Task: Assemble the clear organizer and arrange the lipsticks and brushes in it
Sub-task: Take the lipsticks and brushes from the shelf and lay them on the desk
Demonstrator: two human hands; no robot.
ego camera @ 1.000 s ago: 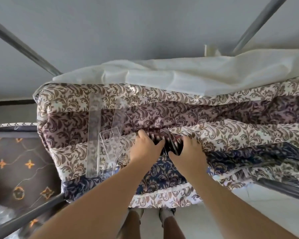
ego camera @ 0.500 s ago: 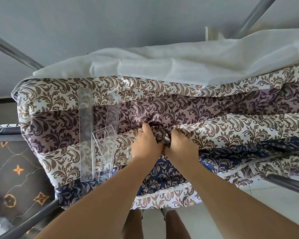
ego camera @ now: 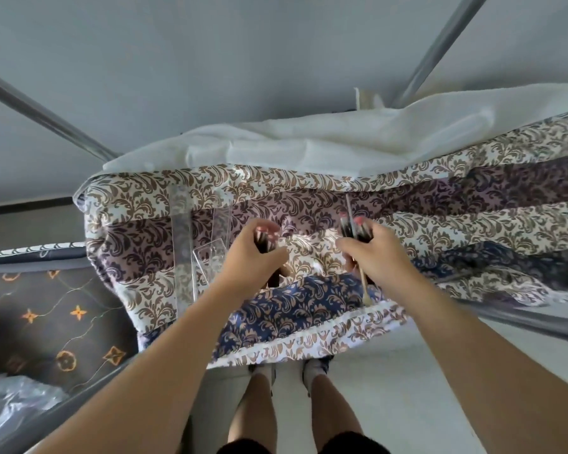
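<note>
My left hand (ego camera: pixel 254 257) grips a bundle of dark lipsticks (ego camera: pixel 265 238) with pink tips, held above the patterned bedspread (ego camera: pixel 440 231). My right hand (ego camera: pixel 373 255) grips a second bundle of lipsticks and brushes (ego camera: pixel 354 228); a wooden brush handle (ego camera: pixel 364 288) sticks out below the fist. Clear organizer panels (ego camera: pixel 182 244) lie flat on the bedspread to the left of my left hand, with a smaller clear piece (ego camera: pixel 210 257) beside them.
A white sheet (ego camera: pixel 325 145) is bunched along the far side of the bed. Metal frame bars (ego camera: pixel 40 113) cross at upper left and upper right. A dark patterned mattress (ego camera: pixel 46 316) lies at lower left. My feet (ego camera: pixel 289 371) stand at the bed's near edge.
My hands were pressed together over one bunch of items on the bedspread. They have lifted and moved apart, each holding part of the bunch.
</note>
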